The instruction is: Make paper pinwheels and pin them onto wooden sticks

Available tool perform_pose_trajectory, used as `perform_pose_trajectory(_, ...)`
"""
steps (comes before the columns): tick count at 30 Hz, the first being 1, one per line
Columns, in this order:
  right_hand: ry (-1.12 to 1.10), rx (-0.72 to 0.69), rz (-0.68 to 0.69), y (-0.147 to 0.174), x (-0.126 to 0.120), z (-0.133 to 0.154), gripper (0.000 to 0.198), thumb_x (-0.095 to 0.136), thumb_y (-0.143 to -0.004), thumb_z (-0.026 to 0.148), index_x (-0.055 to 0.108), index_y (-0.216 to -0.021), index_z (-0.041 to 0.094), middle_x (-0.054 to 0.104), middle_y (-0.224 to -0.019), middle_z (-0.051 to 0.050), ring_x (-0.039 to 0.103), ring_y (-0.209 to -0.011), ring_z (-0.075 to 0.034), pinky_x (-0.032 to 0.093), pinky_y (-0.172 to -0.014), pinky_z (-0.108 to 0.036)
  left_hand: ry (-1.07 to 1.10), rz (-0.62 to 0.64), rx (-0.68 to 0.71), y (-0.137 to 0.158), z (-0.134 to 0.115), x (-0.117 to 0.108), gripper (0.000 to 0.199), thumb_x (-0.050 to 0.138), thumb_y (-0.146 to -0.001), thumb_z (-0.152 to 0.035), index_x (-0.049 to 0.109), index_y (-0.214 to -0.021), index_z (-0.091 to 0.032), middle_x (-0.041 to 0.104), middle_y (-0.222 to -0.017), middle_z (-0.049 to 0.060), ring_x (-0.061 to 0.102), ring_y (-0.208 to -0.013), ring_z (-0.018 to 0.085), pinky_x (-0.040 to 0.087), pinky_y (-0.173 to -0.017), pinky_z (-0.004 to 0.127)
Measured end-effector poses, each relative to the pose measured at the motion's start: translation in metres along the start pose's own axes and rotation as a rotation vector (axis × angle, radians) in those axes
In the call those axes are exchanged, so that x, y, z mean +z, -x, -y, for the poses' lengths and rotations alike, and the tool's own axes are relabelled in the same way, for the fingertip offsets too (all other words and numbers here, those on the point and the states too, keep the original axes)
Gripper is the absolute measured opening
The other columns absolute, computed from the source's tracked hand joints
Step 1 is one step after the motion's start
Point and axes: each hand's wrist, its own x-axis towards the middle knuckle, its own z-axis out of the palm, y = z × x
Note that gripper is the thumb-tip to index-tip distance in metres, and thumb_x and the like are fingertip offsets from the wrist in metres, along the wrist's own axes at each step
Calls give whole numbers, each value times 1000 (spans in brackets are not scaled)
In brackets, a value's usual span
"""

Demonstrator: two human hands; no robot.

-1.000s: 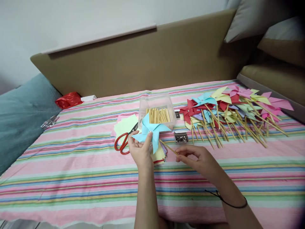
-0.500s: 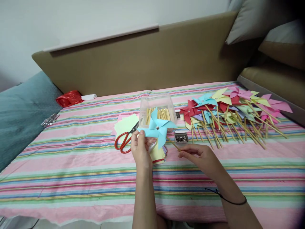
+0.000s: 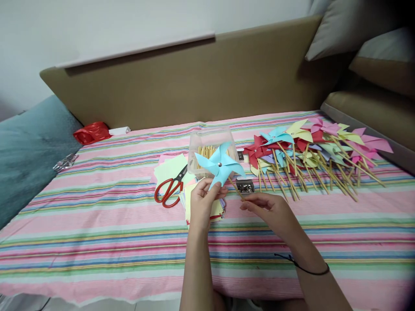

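Note:
A light blue paper pinwheel with a metal pin at its centre is held up in front of me. My left hand has its thumb and fingers closed at the lower blade. Between the fingertips of my right hand is the lower end of the pinwheel's wooden stick. Under my left hand lies a stack of coloured paper, partly covered. Red-handled scissors rest beside it, over pale green and pink sheets.
Behind the pinwheel stands a clear plastic box of wooden sticks. A small box of metal pins sits to its right. Many finished pinwheels are heaped at the right. A red plastic bag lies at the far left.
The pinwheel has turned and its blades point differently. My left hand has shifted slightly right, from the left blade to the lower one. My right hand keeps hold of the stick.

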Motion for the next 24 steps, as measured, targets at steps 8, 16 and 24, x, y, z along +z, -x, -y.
perform_pose_trajectory(8,-17,9,14,1,2,3,27,72,-73,43,72,-83,18,74,-78,-7,71,-78,-22,57,-73,-34,52,-5,19,3,-6,8,22,74,-69,-34,64,-73,-16,70,-81,5,70,-82,21,56,-73,31)
perform_pose_trajectory(16,33,1,73,-2,6,6,26,68,-76,45,71,-74,18,73,-72,-6,69,-72,-21,55,-69,-31,100,-41,39,0,0,5,22,71,-70,-33,59,-76,-16,69,-76,3,71,-75,19,57,-70,31)
perform_pose_trajectory(24,98,-35,104,-2,9,9,22,65,-77,38,71,-72,17,74,-73,-6,70,-72,-20,54,-69,-29,173,-137,52,-2,-4,6,23,70,-69,-30,54,-76,-16,72,-75,6,72,-76,23,57,-74,34)
